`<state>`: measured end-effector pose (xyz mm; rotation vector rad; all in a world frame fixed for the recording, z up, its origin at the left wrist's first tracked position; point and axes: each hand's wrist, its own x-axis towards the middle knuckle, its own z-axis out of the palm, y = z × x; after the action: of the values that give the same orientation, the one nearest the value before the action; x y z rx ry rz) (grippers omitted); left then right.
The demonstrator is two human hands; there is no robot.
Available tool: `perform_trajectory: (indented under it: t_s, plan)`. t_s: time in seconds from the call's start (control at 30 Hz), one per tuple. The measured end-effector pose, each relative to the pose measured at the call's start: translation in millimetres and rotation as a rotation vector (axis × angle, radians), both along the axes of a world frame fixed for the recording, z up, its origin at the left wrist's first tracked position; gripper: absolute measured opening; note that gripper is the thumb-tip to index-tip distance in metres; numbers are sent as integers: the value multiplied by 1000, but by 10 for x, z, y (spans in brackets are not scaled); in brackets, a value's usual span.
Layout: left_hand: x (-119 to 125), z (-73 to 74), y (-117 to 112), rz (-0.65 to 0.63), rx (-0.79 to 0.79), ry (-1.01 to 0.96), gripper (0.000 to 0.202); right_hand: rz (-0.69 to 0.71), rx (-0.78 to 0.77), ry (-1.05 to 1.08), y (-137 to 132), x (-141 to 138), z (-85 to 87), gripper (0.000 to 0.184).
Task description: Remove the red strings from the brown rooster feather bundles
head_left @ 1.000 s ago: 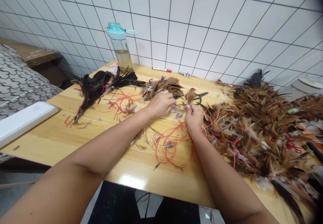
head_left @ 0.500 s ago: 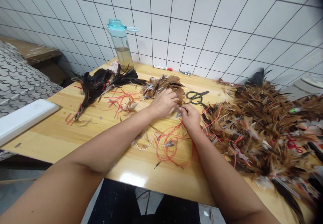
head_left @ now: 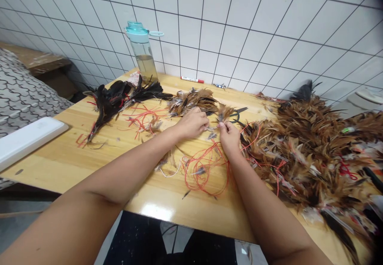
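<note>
A: Grip?
B: Right hand (head_left: 231, 136) pinched on the tuft (head_left: 224, 112), over the desk (head_left: 74, 153), near the scissors (head_left: 241, 110). Left hand (head_left: 192, 123) has curled fingers; cannot tell whether on anything.
A: Risks?
B: Slack pinch could scatter the tuft; string (head_left: 203, 185) near the right wrist might snag.

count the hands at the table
2: the left hand is just in front of the middle feather pile, and the right hand, beside it, pinches a small brown tuft before the scissors. No other hand shows.
</note>
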<state>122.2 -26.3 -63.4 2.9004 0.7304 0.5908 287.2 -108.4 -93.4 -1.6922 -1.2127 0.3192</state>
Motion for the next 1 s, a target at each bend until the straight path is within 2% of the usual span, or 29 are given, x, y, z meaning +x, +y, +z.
perform_trajectory:
  t_s: [0.13, 0.3, 0.5, 0.63, 0.77, 0.83, 1.0]
  plan:
    - [-5, 32, 22, -7, -8, -31, 18, 20, -8, -99, 2, -11, -16, 24]
    - [-8, 87, -23, -41, 72, 7, 23, 95, -10, -262, -4, -29, -22, 24]
    - [10, 123, -87, -15, 163, 9, 24, 153, -55, -297, 5, -56, -48, 22]
    - [10, 141, -98, 3, 157, -95, 22, 149, -43, -218, 18, -48, -43, 22]
    - [7, 123, -73, 122, 129, -287, 22, 73, -30, -22, 17, -3, -11, 23]
    - [18, 79, -61, 143, 82, -263, 19, 36, -9, 49, 13, 19, 2, 25]
    - [109, -99, -87, 40, 18, -46, 20, -2, 23, 90, 5, 28, 8, 28]
